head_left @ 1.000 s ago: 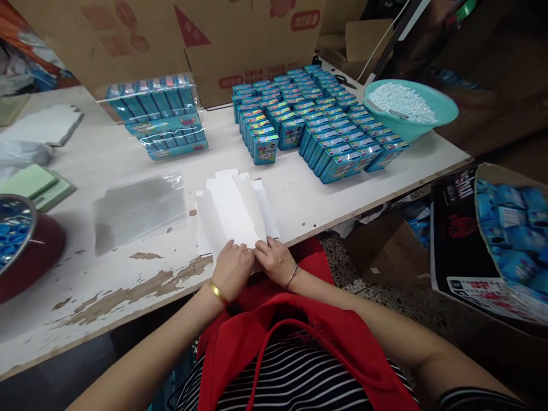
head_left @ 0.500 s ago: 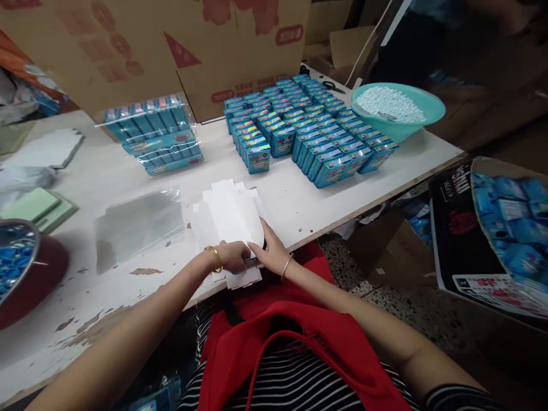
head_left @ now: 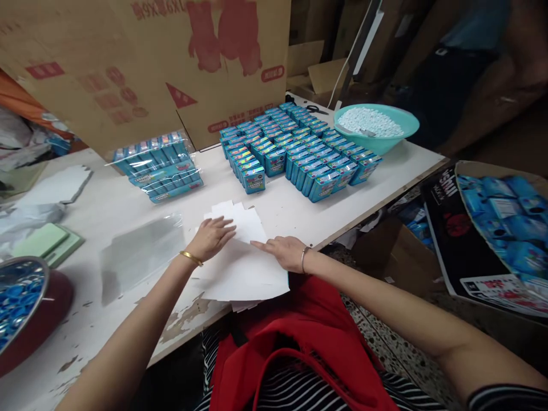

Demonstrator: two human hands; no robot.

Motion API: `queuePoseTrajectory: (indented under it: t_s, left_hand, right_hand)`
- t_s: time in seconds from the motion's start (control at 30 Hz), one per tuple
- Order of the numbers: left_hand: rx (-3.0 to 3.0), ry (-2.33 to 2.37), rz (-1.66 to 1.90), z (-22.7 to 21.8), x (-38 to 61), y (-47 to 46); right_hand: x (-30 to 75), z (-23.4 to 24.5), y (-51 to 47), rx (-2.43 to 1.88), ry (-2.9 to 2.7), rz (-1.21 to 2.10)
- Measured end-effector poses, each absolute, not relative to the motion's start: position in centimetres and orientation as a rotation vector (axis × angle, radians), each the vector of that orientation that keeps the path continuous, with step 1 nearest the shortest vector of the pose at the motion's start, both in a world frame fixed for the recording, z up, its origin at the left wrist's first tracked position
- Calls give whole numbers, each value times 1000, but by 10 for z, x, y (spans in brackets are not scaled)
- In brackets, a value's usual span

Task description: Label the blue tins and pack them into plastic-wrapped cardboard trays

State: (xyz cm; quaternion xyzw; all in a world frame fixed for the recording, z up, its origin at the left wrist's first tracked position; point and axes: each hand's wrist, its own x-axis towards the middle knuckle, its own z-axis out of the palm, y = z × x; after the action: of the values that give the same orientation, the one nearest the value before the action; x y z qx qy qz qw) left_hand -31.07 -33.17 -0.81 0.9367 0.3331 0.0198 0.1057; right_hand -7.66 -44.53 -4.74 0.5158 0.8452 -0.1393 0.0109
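A white card sheet (head_left: 252,277) lies plain side up on a pile of cut card blanks (head_left: 234,210) at the table's front edge. A thin strip of blue shows along its right edge. Over the sheet's upper left part is my left hand (head_left: 213,237), palm down with fingers spread. My right hand (head_left: 282,252) rests at the sheet's upper right, its index finger stretched out along the card. Neither hand grips anything. To the left of the pile lie clear plastic bags (head_left: 141,257), flat on the table.
Rows of small blue boxes (head_left: 295,148) stand further back, near a turquoise basin (head_left: 406,127) of white pieces. A filled clear bag (head_left: 160,171) leans at a large carton (head_left: 141,74). A red bowl (head_left: 60,297) is at left, an open box (head_left: 454,228) of blue packs at right.
The top card, bent up under my right hand before, now lies flatter and reaches the table's front edge. My left hand has moved up and away from that edge and opened.
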Motion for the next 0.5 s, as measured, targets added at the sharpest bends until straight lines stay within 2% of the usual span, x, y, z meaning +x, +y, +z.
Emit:
queuePoseTrajectory:
  t_s: [0.1, 0.33, 0.5]
  left_hand:
    - [2645, 819, -223, -23, -322, -323]
    - [2938, 916, -394, -36, -313, -349]
    - [2965, 841, -570, -28, -303, -344]
  right_hand:
    - [-83, -52, -449, 1518, 2678, -271]
    - [-85, -53, -447, 1676, 2691, -504]
    - [-99, -51, -431, 1687, 2535, -450]
